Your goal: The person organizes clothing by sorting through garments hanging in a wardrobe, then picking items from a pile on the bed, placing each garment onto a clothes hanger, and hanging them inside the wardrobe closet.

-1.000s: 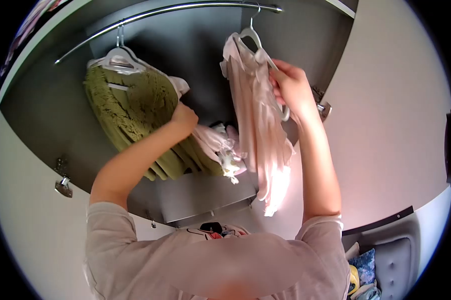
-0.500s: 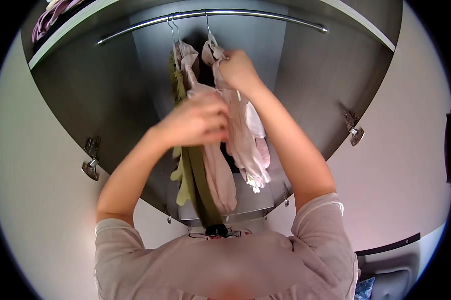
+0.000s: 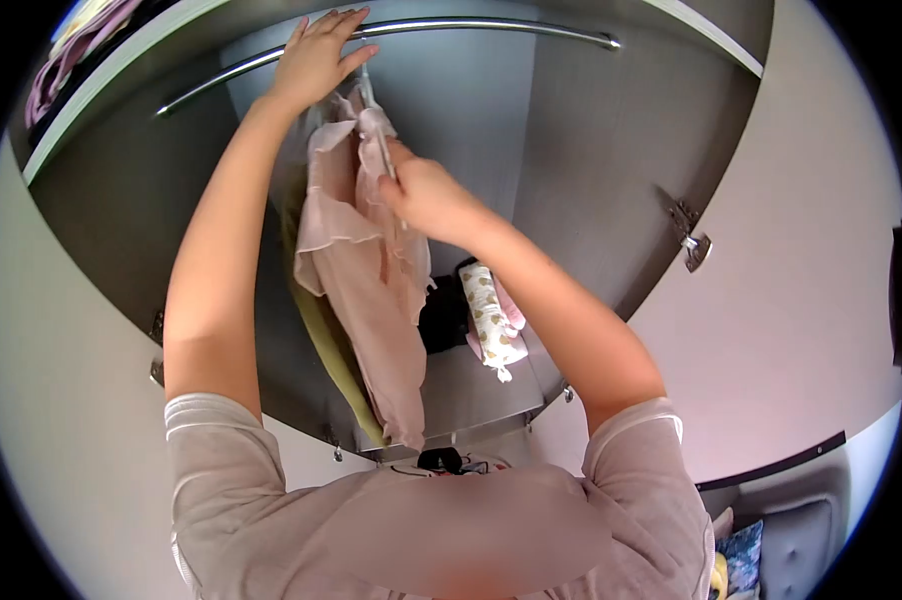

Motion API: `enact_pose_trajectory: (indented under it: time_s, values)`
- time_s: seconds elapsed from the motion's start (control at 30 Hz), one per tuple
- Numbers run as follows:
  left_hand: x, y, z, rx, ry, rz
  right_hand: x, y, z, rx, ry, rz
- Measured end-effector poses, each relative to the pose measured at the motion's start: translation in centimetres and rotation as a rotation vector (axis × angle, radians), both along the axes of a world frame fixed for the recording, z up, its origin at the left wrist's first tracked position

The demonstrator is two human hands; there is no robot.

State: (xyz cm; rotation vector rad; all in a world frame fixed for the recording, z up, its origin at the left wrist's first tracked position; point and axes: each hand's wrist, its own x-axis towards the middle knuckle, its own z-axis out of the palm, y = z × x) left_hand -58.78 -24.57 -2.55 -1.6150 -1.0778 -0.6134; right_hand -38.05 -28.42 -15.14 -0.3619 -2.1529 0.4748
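Observation:
My left hand (image 3: 316, 65) is up at the metal clothes rail (image 3: 471, 25), its fingers stretched out and spread over the bar beside the hanger hooks. Below it a pale pink ruffled garment (image 3: 346, 270) hangs from the rail. A second pale pink garment (image 3: 406, 270) hangs close against it on the right. My right hand (image 3: 433, 200) is closed on the upper edge of that second garment, near the slanting arm of its hanger; the fingertips are partly hidden. Behind and to the left, an olive-green garment (image 3: 316, 325) shows as a narrow strip.
On the wardrobe floor lie a white patterned roll (image 3: 491, 315), pink cloth and a black item (image 3: 443, 318). Folded clothes (image 3: 76, 60) sit on the upper-left shelf. Open doors (image 3: 771, 300) with metal hinges (image 3: 693, 240) stand on both sides.
My left hand has risen from among the garments to the rail. My right hand has moved left and down, and the pink garments now hang close together, farther left.

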Motion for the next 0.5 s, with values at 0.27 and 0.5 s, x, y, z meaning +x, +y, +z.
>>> enact_pose_trajectory:
  time_s: [0.27, 0.5]
  values:
    - [-4.3, 5.8, 2.9, -0.386, -0.162, 0.039, 7.6, -4.0, -2.7, -0.373, -0.239, -0.112]
    - [-9.9, 7.5, 3.0, -0.468, -0.053, -0.08, 18.0, -11.8, -17.4, -0.745, -0.207, -0.455]
